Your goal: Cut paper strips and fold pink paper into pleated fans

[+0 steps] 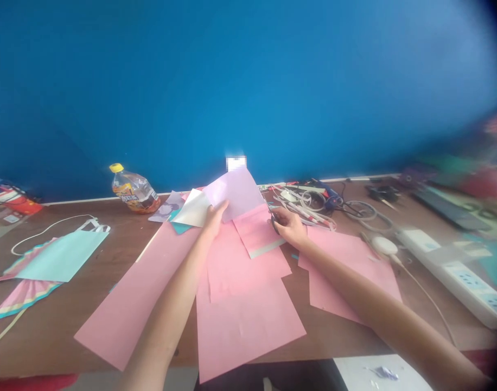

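A lavender sheet of paper (238, 193) stands raised over the table, its near left edge pinched by my left hand (215, 218). At the sheet's right edge, my right hand (288, 224) is closed around a pair of scissors (274, 221) with dark handles; the blades are small and hard to make out. Beneath both hands lie several pink sheets (248, 320), overlapping. One smaller pink piece with a pale strip (268, 251) along its edge rests just below my right hand. A whitish piece (191, 209) and a teal piece (181, 227) lie left of my left hand.
A yellow-capped bottle (137, 190) leans at the back left. Left of the pink sheets is a light-blue paper bag (65, 252) with striped folded paper (26, 296). Tangled cables (309, 201) lie behind my right hand; a white power strip (456, 277) sits at right. A blue wall (248, 81) rises behind.
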`<state>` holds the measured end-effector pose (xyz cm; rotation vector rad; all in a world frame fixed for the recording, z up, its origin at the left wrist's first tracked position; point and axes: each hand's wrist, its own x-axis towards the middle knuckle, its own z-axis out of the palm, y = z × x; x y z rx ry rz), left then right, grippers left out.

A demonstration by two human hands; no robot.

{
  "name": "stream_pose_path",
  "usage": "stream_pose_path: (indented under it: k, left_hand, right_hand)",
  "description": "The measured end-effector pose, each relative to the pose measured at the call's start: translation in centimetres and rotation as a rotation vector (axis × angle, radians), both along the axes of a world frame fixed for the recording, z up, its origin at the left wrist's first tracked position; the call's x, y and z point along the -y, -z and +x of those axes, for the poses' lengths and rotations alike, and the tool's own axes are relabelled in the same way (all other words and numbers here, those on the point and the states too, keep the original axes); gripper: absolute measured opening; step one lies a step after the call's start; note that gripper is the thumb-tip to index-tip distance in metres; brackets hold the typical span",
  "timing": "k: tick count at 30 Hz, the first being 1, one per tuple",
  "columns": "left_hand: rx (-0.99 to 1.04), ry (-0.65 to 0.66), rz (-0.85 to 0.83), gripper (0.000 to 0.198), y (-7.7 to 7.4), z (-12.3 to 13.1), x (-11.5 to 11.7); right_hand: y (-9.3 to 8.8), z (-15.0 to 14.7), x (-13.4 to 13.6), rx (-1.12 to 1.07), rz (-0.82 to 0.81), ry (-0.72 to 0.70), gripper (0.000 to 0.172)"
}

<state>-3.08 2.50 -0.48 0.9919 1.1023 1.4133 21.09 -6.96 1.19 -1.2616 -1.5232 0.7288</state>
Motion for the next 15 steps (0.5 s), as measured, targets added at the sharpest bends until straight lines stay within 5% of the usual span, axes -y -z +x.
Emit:
stream_pose_path:
  k: [15]
  left_hand:
    - [-0.016, -0.013, 0.011, 0.066, 0.29, 0.07, -0.24]
  right_hand:
    - [0.53, 0.03, -0.37, 0.077, -0.018, -0.027, 0.036]
